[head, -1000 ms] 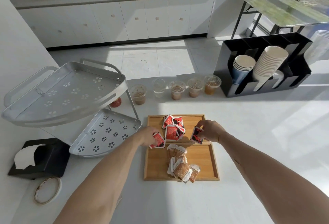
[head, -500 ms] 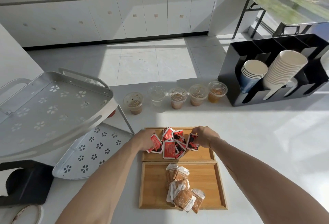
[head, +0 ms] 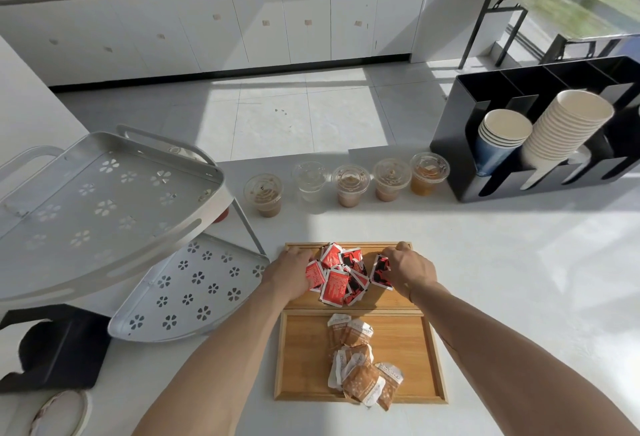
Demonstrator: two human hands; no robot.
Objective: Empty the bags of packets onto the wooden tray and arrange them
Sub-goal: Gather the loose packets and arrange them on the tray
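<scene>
The red packets (head: 341, 274) lie heaped in the far half of the wooden tray (head: 431, 359), the brown packets (head: 362, 363) in its near half. My left hand (head: 291, 274) pinches one red packet, my right hand (head: 410, 271) another. They look light, slick and floppy; edges give the surest grip.

I see both hands, left hand (head: 290, 274) and right hand (head: 410, 271), flanking red packets (head: 341, 278) in the wooden tray's (head: 301, 359) far compartment.

head view looks steeply down, close over the counter (head: 519, 280).
</scene>
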